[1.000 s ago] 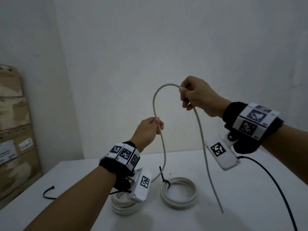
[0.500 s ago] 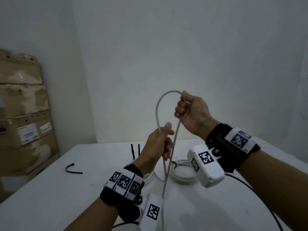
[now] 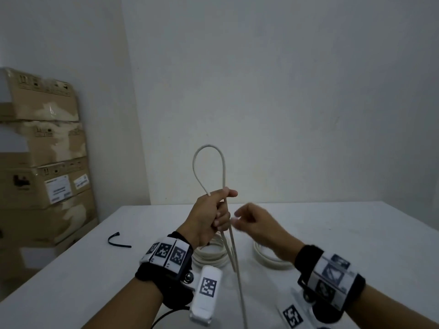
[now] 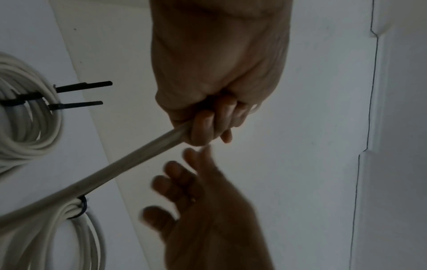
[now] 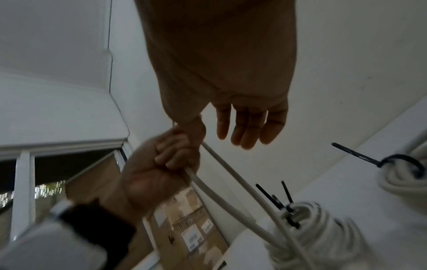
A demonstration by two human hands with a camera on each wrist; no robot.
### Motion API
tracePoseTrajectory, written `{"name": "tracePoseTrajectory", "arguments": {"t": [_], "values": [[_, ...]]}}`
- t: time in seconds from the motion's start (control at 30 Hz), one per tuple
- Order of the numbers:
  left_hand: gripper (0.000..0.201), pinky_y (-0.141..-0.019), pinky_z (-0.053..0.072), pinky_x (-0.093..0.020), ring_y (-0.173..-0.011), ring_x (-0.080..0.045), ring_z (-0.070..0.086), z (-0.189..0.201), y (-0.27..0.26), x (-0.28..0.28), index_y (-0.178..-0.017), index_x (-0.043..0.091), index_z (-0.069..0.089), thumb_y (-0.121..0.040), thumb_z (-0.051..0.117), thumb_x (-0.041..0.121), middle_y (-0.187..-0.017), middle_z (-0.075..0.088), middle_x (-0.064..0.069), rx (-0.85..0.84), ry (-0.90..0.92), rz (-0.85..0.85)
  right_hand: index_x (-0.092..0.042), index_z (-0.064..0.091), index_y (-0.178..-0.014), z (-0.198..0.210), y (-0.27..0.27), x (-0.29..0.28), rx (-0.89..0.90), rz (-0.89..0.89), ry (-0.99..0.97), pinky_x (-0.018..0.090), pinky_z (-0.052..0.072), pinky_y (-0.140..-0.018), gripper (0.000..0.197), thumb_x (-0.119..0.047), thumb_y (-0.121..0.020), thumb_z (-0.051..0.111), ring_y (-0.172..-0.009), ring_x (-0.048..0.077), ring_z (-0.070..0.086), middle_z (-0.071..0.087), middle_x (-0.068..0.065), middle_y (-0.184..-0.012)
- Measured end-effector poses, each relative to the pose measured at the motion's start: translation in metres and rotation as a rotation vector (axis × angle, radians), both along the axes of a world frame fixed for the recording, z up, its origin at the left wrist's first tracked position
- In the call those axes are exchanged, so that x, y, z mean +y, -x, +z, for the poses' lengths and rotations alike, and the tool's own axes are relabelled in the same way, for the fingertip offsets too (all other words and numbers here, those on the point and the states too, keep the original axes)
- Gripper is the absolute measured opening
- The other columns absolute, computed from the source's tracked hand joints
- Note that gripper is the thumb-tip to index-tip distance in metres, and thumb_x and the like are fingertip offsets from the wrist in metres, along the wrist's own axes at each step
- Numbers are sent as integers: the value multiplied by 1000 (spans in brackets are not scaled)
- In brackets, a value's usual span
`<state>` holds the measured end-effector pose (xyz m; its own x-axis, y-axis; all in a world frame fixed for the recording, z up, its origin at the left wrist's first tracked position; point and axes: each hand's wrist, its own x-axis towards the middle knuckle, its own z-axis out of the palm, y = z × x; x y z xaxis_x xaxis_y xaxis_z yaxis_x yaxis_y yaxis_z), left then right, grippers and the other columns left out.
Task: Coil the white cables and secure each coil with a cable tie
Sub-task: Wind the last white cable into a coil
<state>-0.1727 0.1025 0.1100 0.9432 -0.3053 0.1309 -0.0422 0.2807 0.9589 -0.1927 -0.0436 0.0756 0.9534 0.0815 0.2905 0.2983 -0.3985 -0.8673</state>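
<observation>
My left hand [image 3: 213,214] grips a loose white cable [image 3: 223,167] above the table, with one loop standing up out of the fist and both strands hanging down toward me. In the left wrist view the cable [image 4: 120,164] runs out of the curled fingers [image 4: 203,127]. My right hand [image 3: 251,222] hovers just right of the left, fingers straight and holding nothing; the right wrist view shows its fingers [image 5: 249,126] spread. Two tied white coils lie on the table: one coil [image 3: 209,255] under the left hand, another coil [image 3: 268,260] under the right wrist, both bound with black ties [image 5: 286,210].
A loose black cable tie [image 3: 117,242] lies on the white table [image 3: 356,233] at the left. Stacked cardboard boxes [image 3: 45,167] stand against the left wall. A dark cord [image 3: 164,317] trails from the left wrist camera.
My right hand has let go of the cable loop and dropped lower, fingers spread. The left hand now holds both strands together, with the loop standing above it. The view has tilted up.
</observation>
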Motion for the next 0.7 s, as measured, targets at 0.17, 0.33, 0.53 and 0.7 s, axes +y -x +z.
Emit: {"name": "tracePoseTrajectory", "arguments": {"t": [0.17,0.33,0.53,0.7], "values": [[29,-37,22,-19,-34,-9,22,5,-5,8,-108,2,60,-101,44,25,-45,25,2,8,-67,-49,-16,61,-87,-27,3,12,137,233,69,19,39,-61,12,-25,-94,59,-70,9,50,57,-9,-74],[27,-39,18,-18,-36,-9,22,10,-15,27,-96,12,50,-96,55,39,-50,28,4,-16,-179,142,-16,64,-74,-20,-10,0,-7,16,168,14,35,-46,18,-23,-91,63,-53,6,47,52,-11,-55],[22,-41,24,-21,-44,-11,30,0,-27,52,-99,7,55,-102,37,20,-56,35,2,-48,-173,283,-6,55,-86,7,-22,-34,128,107,-269,21,36,-35,15,-16,-97,53,-45,17,49,48,2,-62],[23,-40,26,-19,-44,-11,35,-16,-34,63,-91,5,58,-100,38,10,-55,38,1,13,-118,266,-10,52,-82,25,-29,-46,220,109,-872,20,42,-38,20,-13,-99,43,-43,11,51,49,3,-59]]}}
